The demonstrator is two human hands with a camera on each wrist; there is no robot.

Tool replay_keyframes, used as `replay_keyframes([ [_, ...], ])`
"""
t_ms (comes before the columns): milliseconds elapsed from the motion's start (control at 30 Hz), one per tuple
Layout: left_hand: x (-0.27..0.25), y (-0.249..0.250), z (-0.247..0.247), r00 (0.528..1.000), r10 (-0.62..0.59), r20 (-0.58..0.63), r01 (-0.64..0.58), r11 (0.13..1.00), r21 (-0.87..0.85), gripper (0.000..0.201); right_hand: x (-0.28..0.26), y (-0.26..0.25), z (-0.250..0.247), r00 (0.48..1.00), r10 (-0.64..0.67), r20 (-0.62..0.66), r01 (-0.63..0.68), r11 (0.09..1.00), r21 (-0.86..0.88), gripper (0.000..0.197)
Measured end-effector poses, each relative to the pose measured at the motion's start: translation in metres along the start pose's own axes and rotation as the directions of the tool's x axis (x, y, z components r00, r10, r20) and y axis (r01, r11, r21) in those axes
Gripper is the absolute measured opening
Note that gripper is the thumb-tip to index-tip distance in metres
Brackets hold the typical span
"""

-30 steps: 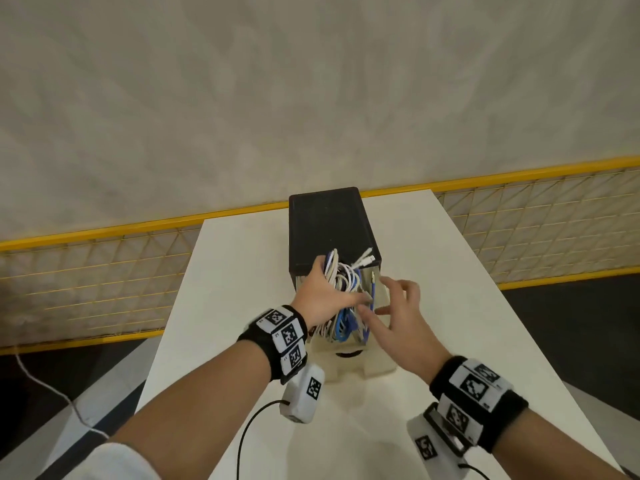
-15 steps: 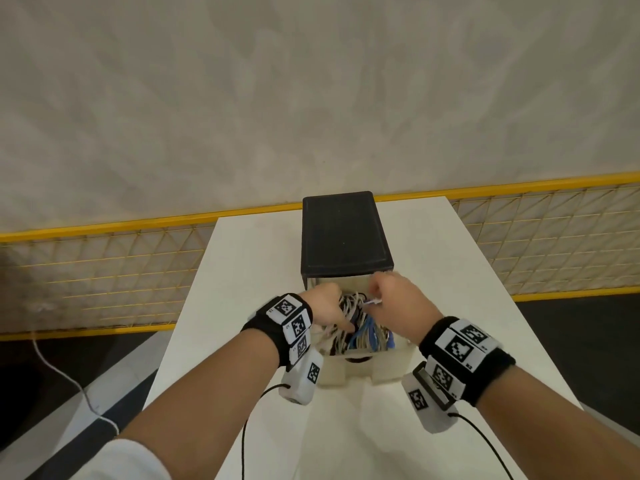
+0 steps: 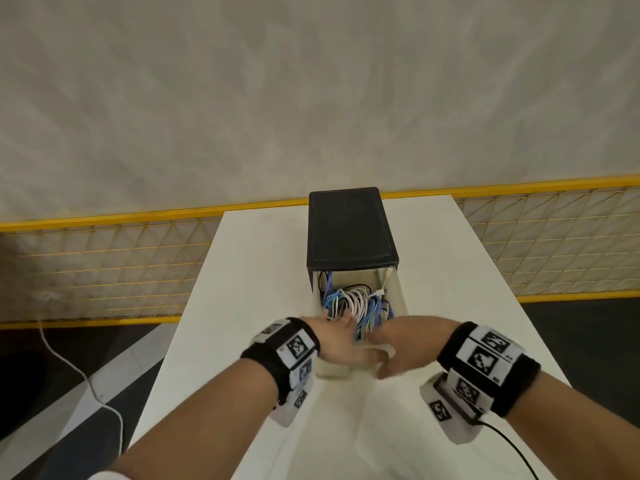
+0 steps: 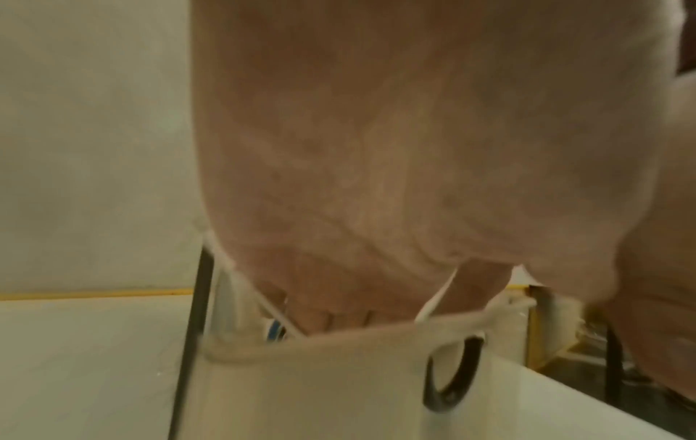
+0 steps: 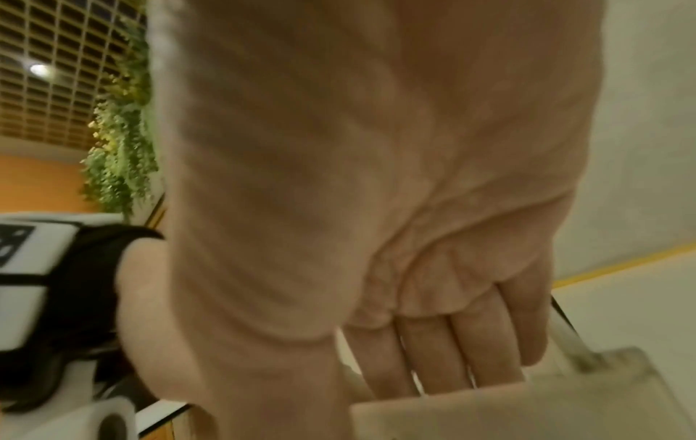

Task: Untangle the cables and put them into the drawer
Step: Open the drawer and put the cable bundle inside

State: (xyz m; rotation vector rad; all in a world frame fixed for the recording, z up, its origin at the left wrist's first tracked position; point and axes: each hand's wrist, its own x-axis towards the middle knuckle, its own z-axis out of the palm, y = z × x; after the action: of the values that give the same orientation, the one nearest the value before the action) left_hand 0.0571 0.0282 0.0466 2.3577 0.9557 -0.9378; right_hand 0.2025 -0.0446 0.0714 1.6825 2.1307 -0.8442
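Cables (image 3: pixel 356 306), a bundle of white, blue and black, lie inside the pulled-out cream drawer (image 3: pixel 398 292) of a black-topped cabinet (image 3: pixel 349 230) at 12 o'clock on the white desk (image 3: pixel 249 271).

At 9 o'clock of the drawer front, the left hand (image 3: pixel 334 341) has its fingers dipped over the front rim among the cable loops; the left wrist view shows them going down behind the wall, but whether they pinch a strand I cannot tell. At 3 o'clock, the right hand (image 3: pixel 403 348) lies over the front edge with straight fingers (image 5: pixel 433 351) against the panel, grasping nothing.

The step looks like tucking the bundle down and closing the drawer. To do it well, press stray loops below the rim first, since several strands ride high near the front and could catch under the cabinet top. Then pull the left fingers clear before pushing, and push square on the front panel with both palms so the drawer runs straight.

Compared with half a second ago, both hands have dropped from above the bundle to the front edge, the cables are uncovered, and the right hand has gone from curled over the bundle to flat.
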Motion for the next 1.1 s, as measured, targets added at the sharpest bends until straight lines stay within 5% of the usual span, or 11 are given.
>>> replay_keyframes([
  [100,0.012,0.005,0.001,0.999,0.043,0.028,-0.040,0.996,-0.082,0.113,-0.003,0.006,-0.003,0.998,-0.018,-0.064,0.019,1.000,0.009,0.049],
  [200,0.009,0.010,-0.005,0.995,0.101,0.012,-0.099,0.986,-0.131,0.104,0.000,0.026,-0.018,0.991,0.035,-0.125,-0.034,0.999,0.013,0.094],
  [300,0.012,0.011,0.000,0.994,0.107,0.014,-0.106,0.994,-0.028,0.109,0.003,0.033,-0.026,0.989,0.145,0.003,-0.143,0.975,-0.170,0.123],
  [467,0.019,0.006,0.007,0.977,0.133,-0.168,-0.167,0.964,-0.208,0.078,0.024,0.032,-0.006,0.977,0.170,0.132,-0.112,0.926,-0.361,0.110],
  [667,0.019,0.002,0.015,0.941,0.096,-0.326,-0.149,0.979,-0.142,0.055,0.032,0.042,-0.016,0.993,-0.069,-0.094,0.048,0.975,-0.216,0.077],
  [800,0.020,-0.007,0.004,0.851,0.049,-0.524,-0.060,0.998,-0.005,0.047,0.032,0.049,-0.023,0.959,-0.087,-0.268,0.035,0.980,-0.194,0.077],
  [967,0.022,-0.005,0.009,0.886,0.039,-0.463,-0.106,0.987,-0.119,0.051,0.025,0.052,-0.015,0.962,0.025,-0.273,-0.099,0.961,-0.259,0.094],
  [1100,0.026,-0.001,-0.002,0.899,0.075,-0.432,-0.045,0.996,0.081,0.049,0.026,0.054,-0.013,0.977,0.109,-0.181,-0.158,0.946,-0.284,0.107],
])
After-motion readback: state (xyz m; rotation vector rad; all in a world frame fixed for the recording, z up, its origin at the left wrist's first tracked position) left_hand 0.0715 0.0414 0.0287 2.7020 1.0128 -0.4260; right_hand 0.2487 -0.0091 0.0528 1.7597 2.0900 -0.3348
